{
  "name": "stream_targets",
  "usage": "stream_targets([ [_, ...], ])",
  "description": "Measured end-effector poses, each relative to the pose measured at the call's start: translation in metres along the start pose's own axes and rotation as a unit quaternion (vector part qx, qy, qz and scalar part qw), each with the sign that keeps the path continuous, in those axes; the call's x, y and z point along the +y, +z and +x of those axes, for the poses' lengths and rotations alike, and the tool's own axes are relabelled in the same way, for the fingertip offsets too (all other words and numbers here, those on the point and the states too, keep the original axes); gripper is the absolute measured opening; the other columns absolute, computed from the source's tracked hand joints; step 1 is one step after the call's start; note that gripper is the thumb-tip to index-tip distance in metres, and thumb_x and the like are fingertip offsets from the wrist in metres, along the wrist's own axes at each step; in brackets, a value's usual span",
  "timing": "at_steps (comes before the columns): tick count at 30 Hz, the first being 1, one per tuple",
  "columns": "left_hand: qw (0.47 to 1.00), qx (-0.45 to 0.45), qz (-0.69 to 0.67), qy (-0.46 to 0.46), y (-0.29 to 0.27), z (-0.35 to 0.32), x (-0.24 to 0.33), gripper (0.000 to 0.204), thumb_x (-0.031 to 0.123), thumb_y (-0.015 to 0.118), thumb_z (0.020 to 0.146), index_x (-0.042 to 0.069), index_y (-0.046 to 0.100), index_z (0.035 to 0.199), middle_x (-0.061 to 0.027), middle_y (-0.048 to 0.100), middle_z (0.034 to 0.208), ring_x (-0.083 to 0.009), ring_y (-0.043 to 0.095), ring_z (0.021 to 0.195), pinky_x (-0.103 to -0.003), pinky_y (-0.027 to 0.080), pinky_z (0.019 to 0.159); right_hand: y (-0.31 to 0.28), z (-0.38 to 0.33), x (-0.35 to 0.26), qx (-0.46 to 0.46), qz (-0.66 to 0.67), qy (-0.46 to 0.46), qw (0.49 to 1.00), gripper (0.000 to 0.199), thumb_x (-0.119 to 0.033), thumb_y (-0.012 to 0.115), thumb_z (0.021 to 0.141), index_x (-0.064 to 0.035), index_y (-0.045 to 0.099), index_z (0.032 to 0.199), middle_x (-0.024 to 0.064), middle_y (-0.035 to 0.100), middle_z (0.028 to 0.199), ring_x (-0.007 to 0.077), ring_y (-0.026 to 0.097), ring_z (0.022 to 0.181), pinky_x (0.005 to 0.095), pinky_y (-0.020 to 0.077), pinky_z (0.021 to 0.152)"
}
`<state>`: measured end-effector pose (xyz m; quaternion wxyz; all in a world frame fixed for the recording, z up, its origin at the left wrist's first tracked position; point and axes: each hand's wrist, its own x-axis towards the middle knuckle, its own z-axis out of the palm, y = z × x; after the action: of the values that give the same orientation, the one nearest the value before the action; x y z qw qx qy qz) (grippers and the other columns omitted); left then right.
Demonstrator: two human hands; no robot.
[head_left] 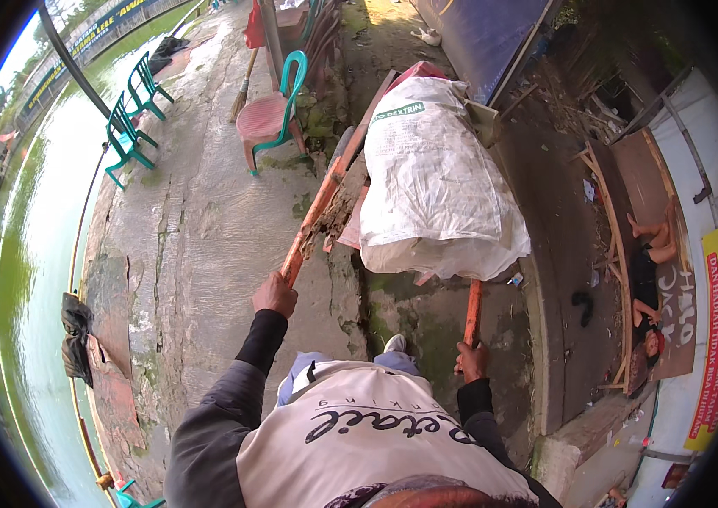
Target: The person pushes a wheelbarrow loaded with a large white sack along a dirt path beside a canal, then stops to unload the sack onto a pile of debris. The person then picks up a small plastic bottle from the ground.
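L hand (276,295) clenched round long worn orange cart handle (315,222), R hand (472,361) clenched round matching orange handle (473,306). Step: prob. pushing loaded handcart; next likely calls for even grip, load level. Bulky white woven-plastic sack (435,182), creased, green-printed, lies on cart, ahead of both hands.

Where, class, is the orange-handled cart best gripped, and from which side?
Probably by the near ends of its left handle and right handle, from behind, one hand each. Both slim bars reach back toward the person, clear of the bulky white sack. The left hand and right hand grip them there.
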<state>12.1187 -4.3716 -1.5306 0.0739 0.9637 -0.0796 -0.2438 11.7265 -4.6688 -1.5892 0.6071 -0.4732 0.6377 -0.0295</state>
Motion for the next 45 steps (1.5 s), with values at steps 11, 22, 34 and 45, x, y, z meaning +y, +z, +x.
stream_targets([
  [11, 0.999, 0.027, 0.019, -0.04, 0.023, 0.1, 0.208, 0.036, 0.024, 0.068, 0.079, 0.005, 0.057, 0.108, -0.0225, 0.07, 0.101, -0.0413, 0.068, 0.096, -0.049, 0.054, 0.083, -0.049, 0.194, -0.161, -0.001, -0.035, -0.03, 0.999, 0.019, -0.015, 0.064, 0.082, -0.0037, 0.053, 0.092, 0.0052, 0.052, 0.062, 0.0158, 0.049, 0.039, 0.0344, 0.0411, 0.036],
  [22, 0.998, 0.045, 0.012, -0.052, 0.026, 0.238, 0.303, 0.036, 0.025, 0.068, 0.078, 0.004, 0.058, 0.106, -0.0253, 0.069, 0.102, -0.0428, 0.067, 0.098, -0.05, 0.053, 0.086, -0.029, 0.327, -0.309, -0.025, -0.038, -0.061, 0.997, 0.019, -0.015, 0.064, 0.082, -0.0033, 0.052, 0.091, 0.0047, 0.05, 0.058, 0.0167, 0.05, 0.037, 0.0327, 0.0395, 0.034],
  [34, 0.992, 0.076, -0.038, -0.095, -0.007, 0.36, 0.487, 0.032, 0.023, 0.065, 0.078, 0.005, 0.058, 0.104, -0.0236, 0.069, 0.099, -0.0421, 0.067, 0.096, -0.05, 0.053, 0.084, -0.036, 0.509, -0.502, -0.071, -0.069, -0.075, 0.992, 0.021, -0.015, 0.065, 0.084, -0.0024, 0.051, 0.094, 0.0051, 0.051, 0.062, 0.0166, 0.049, 0.038, 0.0338, 0.0405, 0.033],
  [45, 0.985, 0.105, -0.001, -0.14, -0.067, 0.553, 0.601, 0.031, 0.026, 0.066, 0.078, 0.007, 0.062, 0.102, -0.0202, 0.07, 0.102, -0.0389, 0.068, 0.098, -0.049, 0.053, 0.086, 0.049, 0.64, -0.668, -0.097, -0.069, -0.073, 0.99, 0.02, -0.014, 0.064, 0.084, -0.0003, 0.051, 0.091, 0.0057, 0.052, 0.061, 0.0174, 0.051, 0.039, 0.0349, 0.0422, 0.034],
])
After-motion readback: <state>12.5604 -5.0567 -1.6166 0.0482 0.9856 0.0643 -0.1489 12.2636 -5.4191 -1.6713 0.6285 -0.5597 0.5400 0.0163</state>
